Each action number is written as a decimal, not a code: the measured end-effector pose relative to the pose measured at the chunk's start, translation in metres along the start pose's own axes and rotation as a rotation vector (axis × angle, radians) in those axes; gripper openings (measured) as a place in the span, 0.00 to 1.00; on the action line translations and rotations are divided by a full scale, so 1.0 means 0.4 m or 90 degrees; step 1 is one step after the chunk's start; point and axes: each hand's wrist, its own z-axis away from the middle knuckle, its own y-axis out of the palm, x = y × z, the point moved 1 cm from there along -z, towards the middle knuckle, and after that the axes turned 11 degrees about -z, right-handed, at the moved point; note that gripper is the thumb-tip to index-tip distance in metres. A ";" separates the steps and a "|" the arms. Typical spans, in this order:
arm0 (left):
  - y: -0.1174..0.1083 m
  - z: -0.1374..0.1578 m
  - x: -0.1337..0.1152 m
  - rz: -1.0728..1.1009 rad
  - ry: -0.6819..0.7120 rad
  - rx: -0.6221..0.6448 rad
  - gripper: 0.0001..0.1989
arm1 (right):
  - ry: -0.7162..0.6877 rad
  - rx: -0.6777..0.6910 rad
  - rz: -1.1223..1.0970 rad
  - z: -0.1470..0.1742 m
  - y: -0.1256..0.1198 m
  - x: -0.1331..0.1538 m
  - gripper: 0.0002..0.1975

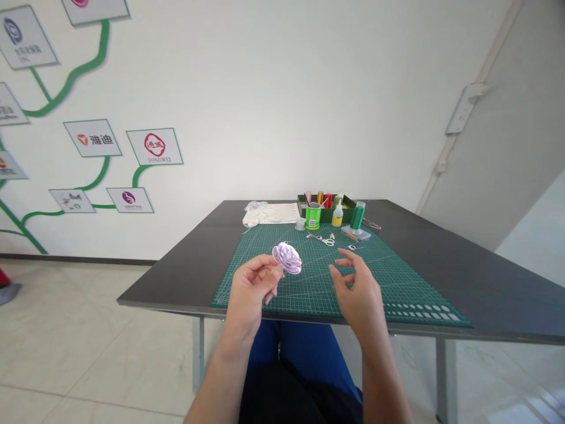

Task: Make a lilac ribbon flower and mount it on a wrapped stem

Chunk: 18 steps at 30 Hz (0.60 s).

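A pale purple layered flower (287, 258) is pinched between the thumb and fingers of my left hand (257, 281), held up over the front part of the green cutting mat (304, 294). To its right, my right hand (356, 285) hovers above the mat with fingers apart and nothing in them. Beyond the hands lie white-handled scissors (327, 241) and a small purple-and-white piece (352, 247), neither touched by a hand. How the underside of the flower is made is hidden by my fingers.
Toward the back stand a green can (313, 217) with tools, a yellow-labelled glue bottle (338, 215), and a green thread spool (358, 215) on a flat clear case (356, 234). Behind them, a dark green box (348, 213) holds several spools. White cloth (276, 213) lies back left.
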 end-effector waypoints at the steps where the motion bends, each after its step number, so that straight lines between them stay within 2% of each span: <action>1: -0.001 0.001 0.000 -0.009 0.001 -0.004 0.22 | -0.010 0.031 -0.003 0.011 -0.001 0.017 0.33; 6: 0.002 0.013 -0.010 -0.076 0.045 -0.010 0.16 | 0.089 0.354 -0.235 0.079 0.037 0.105 0.39; 9: 0.004 0.021 -0.021 -0.137 0.102 -0.028 0.10 | 0.128 0.455 -0.328 0.099 0.076 0.124 0.35; 11: 0.004 0.025 -0.027 -0.189 0.145 -0.051 0.07 | 0.136 0.447 -0.340 0.100 0.093 0.123 0.28; 14: 0.004 0.031 -0.031 -0.261 0.198 -0.076 0.05 | 0.118 0.370 -0.328 0.094 0.098 0.120 0.19; 18: 0.003 0.036 -0.032 -0.303 0.235 -0.100 0.04 | 0.062 0.320 -0.318 0.089 0.083 0.127 0.14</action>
